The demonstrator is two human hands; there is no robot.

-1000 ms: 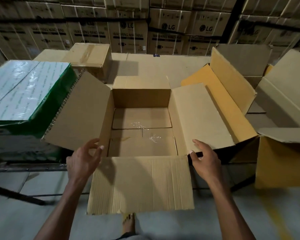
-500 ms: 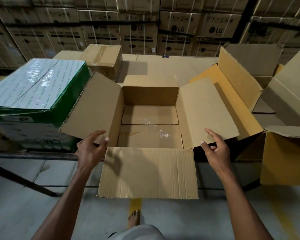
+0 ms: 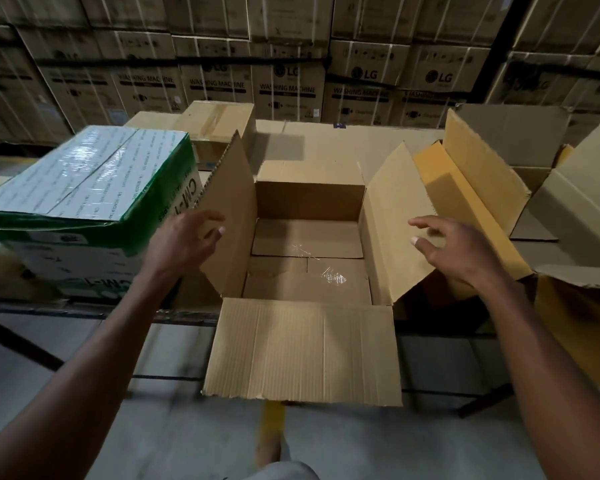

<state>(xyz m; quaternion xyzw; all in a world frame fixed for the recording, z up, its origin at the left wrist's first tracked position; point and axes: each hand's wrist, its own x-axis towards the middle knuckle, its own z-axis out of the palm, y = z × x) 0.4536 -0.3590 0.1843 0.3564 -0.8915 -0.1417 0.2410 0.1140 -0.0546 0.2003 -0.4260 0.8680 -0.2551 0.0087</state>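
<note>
Squarely before the person sits the open cardboard box [image 3: 309,199] (flaps splayed), beside a green-edged carton [image 3: 84,181]. Left hand [image 3: 184,244] and right hand [image 3: 454,252] hover at its side flaps, fingers loosely spread, gripping nothing.

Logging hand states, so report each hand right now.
Left hand: open, empty, at the left box flap.
Right hand: open, empty, over the right box flap.

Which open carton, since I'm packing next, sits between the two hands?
The plain brown carton in the middle, all four flaps spread, between left hand and right hand. The yellower open carton lies beyond the right hand.
</note>
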